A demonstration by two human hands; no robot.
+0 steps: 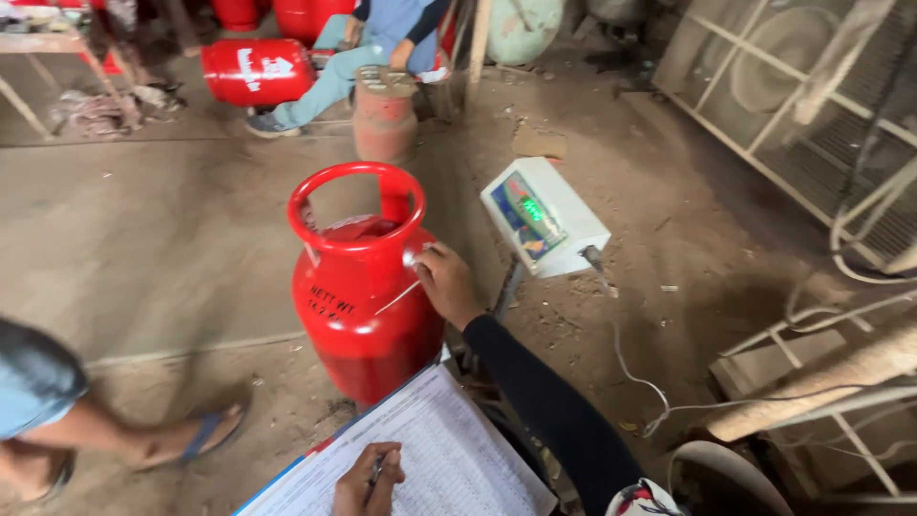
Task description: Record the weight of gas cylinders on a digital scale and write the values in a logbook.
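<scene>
Closest to the camera, down at 6 o'clock, is a ruled record sheet on a clipboard [430, 459], with the left hand [368, 483] resting on it and its fingers curled snug around a pen [376, 468], tip toward the paper, so it looks parked in writing position. Straight ahead at 12 o'clock from that sits the red gas cylinder [368, 296], upright on what seems to be a weighing platform, though its base is mostly hidden behind the sheet. The right hand [444, 282], coming off a long dark sleeve, is up against the cylinder's shoulder at about its 3 o'clock side, fingers pinched on a thin pale stick or marker [399, 294] that lies across the red paint; I can't tell exactly what it is, but the grip is closed and tight, like it's marking or steadying on the metal. Right of the cylinder, at 2 o'clock, a white scale display [543, 215] is tilted up toward the viewer on a post, green digits lit, which makes sense for reading while standing over it. Further back at 12 o'clock there's a faded, rusty smaller cylinder [384, 115] and another red cylinder lying on its side [256, 72] near someone seated in light blue trousers [334, 76]. At 8 o'clock another person's sandalled foot [205, 435] is on the dirt floor [143, 248]. White cables [640, 382] trail off at 4 o'clock.
</scene>
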